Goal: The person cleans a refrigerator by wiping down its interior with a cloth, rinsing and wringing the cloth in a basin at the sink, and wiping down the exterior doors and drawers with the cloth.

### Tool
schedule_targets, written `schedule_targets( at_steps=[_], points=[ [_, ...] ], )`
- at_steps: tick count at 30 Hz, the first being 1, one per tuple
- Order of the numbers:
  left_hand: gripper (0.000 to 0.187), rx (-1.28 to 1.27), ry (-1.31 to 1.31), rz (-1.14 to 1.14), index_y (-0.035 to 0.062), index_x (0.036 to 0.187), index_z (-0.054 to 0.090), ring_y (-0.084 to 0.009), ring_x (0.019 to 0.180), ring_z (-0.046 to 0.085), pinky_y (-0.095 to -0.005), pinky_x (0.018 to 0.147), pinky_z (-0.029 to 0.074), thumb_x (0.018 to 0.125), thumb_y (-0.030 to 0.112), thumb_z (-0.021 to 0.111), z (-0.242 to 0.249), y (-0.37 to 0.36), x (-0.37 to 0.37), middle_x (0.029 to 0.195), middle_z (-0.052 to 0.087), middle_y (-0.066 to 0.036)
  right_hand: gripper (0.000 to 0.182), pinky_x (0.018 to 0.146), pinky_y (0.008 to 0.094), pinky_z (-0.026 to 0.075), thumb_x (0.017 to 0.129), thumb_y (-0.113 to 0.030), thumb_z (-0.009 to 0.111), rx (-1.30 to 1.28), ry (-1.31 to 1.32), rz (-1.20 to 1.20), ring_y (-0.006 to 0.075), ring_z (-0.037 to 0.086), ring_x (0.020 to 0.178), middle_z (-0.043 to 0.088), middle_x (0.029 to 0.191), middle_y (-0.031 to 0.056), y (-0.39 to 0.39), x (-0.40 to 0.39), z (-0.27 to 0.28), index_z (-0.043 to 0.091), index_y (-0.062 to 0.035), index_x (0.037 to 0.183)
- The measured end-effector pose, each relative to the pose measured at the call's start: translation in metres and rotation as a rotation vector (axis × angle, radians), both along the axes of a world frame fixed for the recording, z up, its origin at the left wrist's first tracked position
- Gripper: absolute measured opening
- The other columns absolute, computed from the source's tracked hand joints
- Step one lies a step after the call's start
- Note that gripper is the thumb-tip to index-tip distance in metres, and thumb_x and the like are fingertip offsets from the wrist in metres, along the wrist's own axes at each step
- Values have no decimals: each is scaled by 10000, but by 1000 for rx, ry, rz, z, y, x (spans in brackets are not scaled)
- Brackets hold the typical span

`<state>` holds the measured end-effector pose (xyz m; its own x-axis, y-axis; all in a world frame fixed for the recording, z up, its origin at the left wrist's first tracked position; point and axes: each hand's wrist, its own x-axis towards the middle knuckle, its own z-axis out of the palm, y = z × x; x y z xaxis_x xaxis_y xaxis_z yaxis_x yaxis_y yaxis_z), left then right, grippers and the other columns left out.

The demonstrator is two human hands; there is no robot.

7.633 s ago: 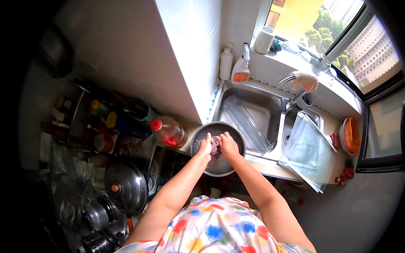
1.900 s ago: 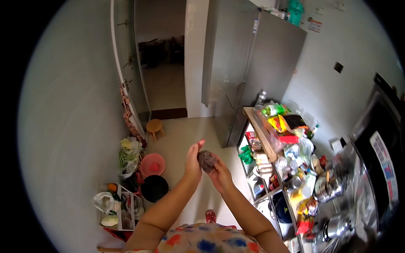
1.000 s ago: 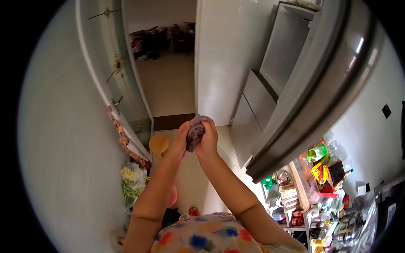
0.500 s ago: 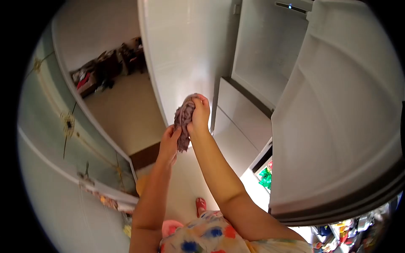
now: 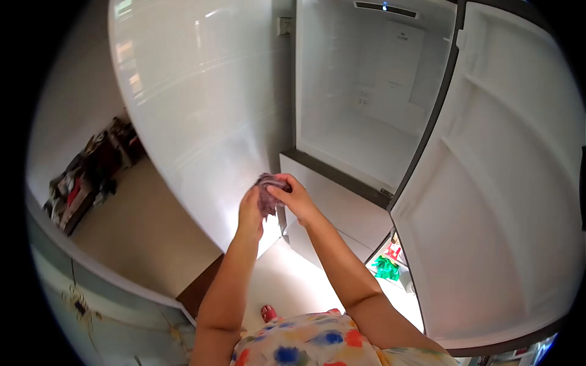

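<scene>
A crumpled greyish-purple cloth (image 5: 267, 198) is bunched between my two hands, in front of the white tiled wall. My left hand (image 5: 249, 210) grips its left side, fingers closed against the fabric. From the right, my right hand (image 5: 293, 198) holds the folded upper part, thumb pressed on top. A loose end of the cloth hangs down between the hands. Ahead and to the right is a refrigerator compartment (image 5: 360, 116) with bare white inner walls, its door (image 5: 494, 171) swung wide to the right.
Below the compartment are the closed lower fridge fronts (image 5: 329, 201). A green plastic bag (image 5: 386, 268) lies low beyond the door's edge. To the left, a doorway shows a room floor (image 5: 140, 226) with piled clothes (image 5: 79, 189). A patterned glass panel (image 5: 91, 311) stands at lower left.
My view has turned right, toward the fridge interior. The cloth, stretched lengthwise between my hands before, is now gathered into a smaller bundle, both hands still on it.
</scene>
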<state>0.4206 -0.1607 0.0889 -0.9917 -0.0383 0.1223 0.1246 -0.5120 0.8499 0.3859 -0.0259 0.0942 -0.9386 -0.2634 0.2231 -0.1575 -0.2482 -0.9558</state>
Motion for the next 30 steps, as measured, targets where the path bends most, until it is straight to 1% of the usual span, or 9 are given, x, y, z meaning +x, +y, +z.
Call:
schedule_targets(
  at_steps=[3,6,9,11,13,16,19,24,30],
  points=[
    [363,45,-2,-191,45,1239,497,-167,1011,569,-326,899,428,968,279,436,-30,16,-66,1124,594,-66,374,724,264,493,780,-150,697,8,-107,-161,133,585,829,627,919,54,18,-52,-22,581,-48,1120],
    [388,-249,-125,-311,118,1295,480,-124,1177,460,-333,1015,269,949,293,470,-29,14,-100,1247,537,-20,386,720,286,494,770,-127,669,127,-8,-553,149,590,805,632,907,53,51,-96,-36,575,-59,1138],
    [358,-360,-119,-417,124,1252,517,-133,1164,464,-320,990,287,917,248,483,-37,-10,-147,1231,544,-24,404,762,315,491,779,-115,645,316,116,-907,182,596,871,620,1000,90,112,-124,-40,556,-75,1171],
    [320,-355,-135,-425,125,1206,543,-133,1146,481,-318,982,298,913,244,490,-51,-24,-185,1202,561,-22,397,823,336,482,805,-75,636,605,377,-1245,234,581,949,578,1068,102,160,-148,-58,554,-121,1191],
    [286,-347,-154,-429,126,1164,564,-131,1124,497,-314,970,313,911,240,492,-65,-27,-213,1176,576,-18,381,914,414,441,839,-160,597,929,296,-1348,322,531,1093,497,1259,162,189,-149,-54,538,-100,1210],
    [244,-319,-164,-439,128,1119,585,-117,1069,527,-294,929,345,913,221,494,-78,-19,-249,1125,599,-1,370,991,476,372,879,-206,544,1570,158,-1231,342,470,1175,479,1288,161,211,-163,-99,523,-91,1230],
    [237,-285,-161,-477,132,1120,585,-111,1049,534,-288,919,349,913,212,503,-89,-8,-273,1105,606,6,385,1033,498,316,909,-240,490,1509,32,-1157,312,417,1241,451,1327,150,204,-180,-99,491,-76,1257],
    [215,-263,-96,-338,99,1098,578,-100,1005,527,-253,900,354,918,199,517,-103,12,-323,1047,598,-2,350,982,479,365,897,-177,491,1574,322,-1161,313,466,1182,487,1292,142,157,-216,-103,502,-54,1225],
    [172,-220,9,-180,62,1068,571,-113,981,506,-252,902,369,921,110,496,-110,35,-370,1006,573,-23,326,948,445,403,846,-84,504,1315,647,-981,313,507,1133,543,1220,136,90,-255,-95,546,-72,1169]
  ],
)
